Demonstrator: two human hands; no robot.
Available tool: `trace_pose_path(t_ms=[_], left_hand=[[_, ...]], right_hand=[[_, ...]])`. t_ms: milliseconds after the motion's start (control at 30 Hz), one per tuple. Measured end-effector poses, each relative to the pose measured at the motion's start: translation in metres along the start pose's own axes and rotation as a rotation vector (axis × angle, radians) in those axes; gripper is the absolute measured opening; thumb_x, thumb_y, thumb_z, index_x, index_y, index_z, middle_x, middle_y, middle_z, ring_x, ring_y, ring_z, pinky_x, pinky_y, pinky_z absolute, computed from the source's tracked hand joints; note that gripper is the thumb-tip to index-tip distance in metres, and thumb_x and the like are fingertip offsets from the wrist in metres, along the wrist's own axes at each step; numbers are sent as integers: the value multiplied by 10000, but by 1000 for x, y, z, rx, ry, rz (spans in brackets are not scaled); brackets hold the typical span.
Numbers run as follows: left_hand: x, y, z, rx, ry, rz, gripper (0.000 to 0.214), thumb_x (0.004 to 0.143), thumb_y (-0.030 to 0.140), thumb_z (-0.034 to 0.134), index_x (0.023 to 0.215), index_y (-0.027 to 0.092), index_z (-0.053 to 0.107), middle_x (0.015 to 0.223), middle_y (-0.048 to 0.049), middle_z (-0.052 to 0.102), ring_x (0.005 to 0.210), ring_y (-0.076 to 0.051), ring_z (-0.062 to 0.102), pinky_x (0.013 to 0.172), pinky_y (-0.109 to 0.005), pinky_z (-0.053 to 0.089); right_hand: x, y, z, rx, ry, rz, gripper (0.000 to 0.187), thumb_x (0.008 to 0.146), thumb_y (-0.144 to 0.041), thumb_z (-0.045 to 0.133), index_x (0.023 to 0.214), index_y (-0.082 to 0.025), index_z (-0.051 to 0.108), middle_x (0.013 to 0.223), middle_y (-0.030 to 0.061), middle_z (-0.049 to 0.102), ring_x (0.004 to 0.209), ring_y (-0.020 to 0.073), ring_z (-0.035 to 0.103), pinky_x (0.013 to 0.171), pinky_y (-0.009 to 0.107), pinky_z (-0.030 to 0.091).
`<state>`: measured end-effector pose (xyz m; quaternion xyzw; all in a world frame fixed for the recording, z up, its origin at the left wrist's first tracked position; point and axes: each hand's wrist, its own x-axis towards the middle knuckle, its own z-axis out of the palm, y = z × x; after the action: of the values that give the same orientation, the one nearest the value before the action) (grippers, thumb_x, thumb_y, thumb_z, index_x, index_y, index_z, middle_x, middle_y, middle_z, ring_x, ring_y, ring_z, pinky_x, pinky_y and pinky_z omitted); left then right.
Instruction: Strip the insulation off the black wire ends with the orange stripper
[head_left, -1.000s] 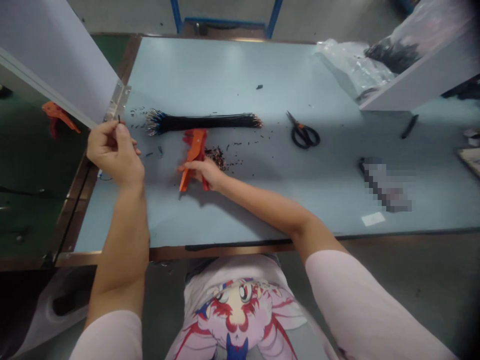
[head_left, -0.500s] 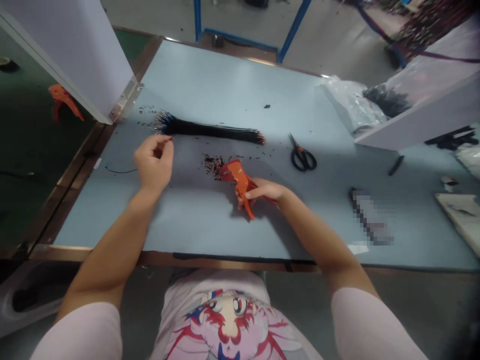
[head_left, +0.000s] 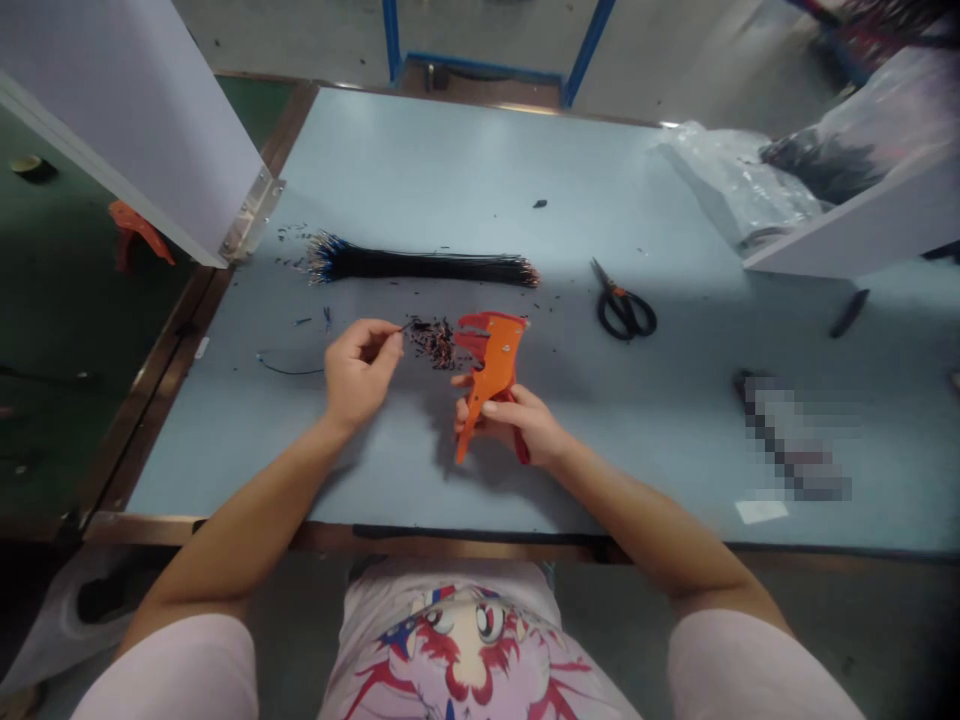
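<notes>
**Orange plastic wire stripper (head_left: 489, 378) gripped in the right hand (head_left: 517, 428) above a pale blue workbench (head_left: 420, 160)**

The tool's long axis slants from its head, beside a heap of dark wire clippings (head_left: 433, 342), down to handles wrapped by closed fingers. The left hand (head_left: 362, 370), palm down just left of the tool, pinches a short dark wire end (head_left: 406, 325) between its fingertips (head_left: 391, 328). A long bundle of black wires (head_left: 420, 266) lies beyond; black-handled scissors (head_left: 624, 315) lie off to the right.

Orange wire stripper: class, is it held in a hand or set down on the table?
Held: the right hand grips the orange wire stripper by its handles.
</notes>
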<state>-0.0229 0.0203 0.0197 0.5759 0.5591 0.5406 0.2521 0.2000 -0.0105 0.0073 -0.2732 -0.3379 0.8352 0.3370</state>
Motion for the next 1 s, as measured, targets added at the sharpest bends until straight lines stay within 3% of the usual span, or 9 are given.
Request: trace_pose_path(t_ms=[167, 267, 400, 533, 667, 1000], left_hand=[[-8, 4, 6, 26, -84, 1, 39, 772, 194, 607, 761, 169, 634, 605, 27, 609, 498, -64, 530, 480, -171, 419], [-8, 1, 5, 115, -112, 116, 46, 768, 169, 602, 760, 177, 646, 640, 26, 638, 551, -69, 559, 528, -171, 434], [-9, -4, 3, 305, -136, 292, 80, 781, 168, 594, 801, 193, 667, 714, 22, 676, 600, -77, 575, 593, -188, 440], [-11, -4, 3, 417, -182, 401, 113, 804, 179, 566, 815, 208, 675, 701, 18, 673, 605, -94, 583, 604, -213, 426], [-13, -2, 4, 452, -187, 433, 116, 803, 200, 561, 805, 218, 676, 657, 12, 657, 577, -109, 572, 568, -232, 404], [-16, 1, 4, 456, -248, 451, 135, 820, 232, 538, 836, 223, 671, 634, 9, 634, 530, -110, 526, 553, -244, 385]], right_hand=[[2, 17, -9, -106, 1, 126, 296, 815, -374, 670, 966, -130, 597, 879, 99, 670, 829, 225, 676, 807, 432, 524], [2, 14, -10, -94, 37, 127, 306, 811, -376, 681, 969, -130, 591, 897, 105, 678, 851, 226, 684, 823, 421, 521], [3, 10, -11, -28, 95, 115, 321, 790, -380, 697, 960, -129, 592, 823, 68, 659, 745, 213, 686, 728, 395, 548], [0, 3, -8, -131, 105, 134, 305, 805, -372, 681, 943, -113, 598, 813, 72, 652, 727, 201, 677, 704, 367, 552], [-4, -2, -3, -210, 85, 186, 327, 806, -398, 676, 945, -117, 584, 791, 65, 648, 701, 194, 674, 652, 344, 561], [-5, -3, -2, -257, 39, 153, 348, 822, -437, 648, 910, -109, 570, 723, 58, 644, 634, 178, 665, 573, 323, 566]])
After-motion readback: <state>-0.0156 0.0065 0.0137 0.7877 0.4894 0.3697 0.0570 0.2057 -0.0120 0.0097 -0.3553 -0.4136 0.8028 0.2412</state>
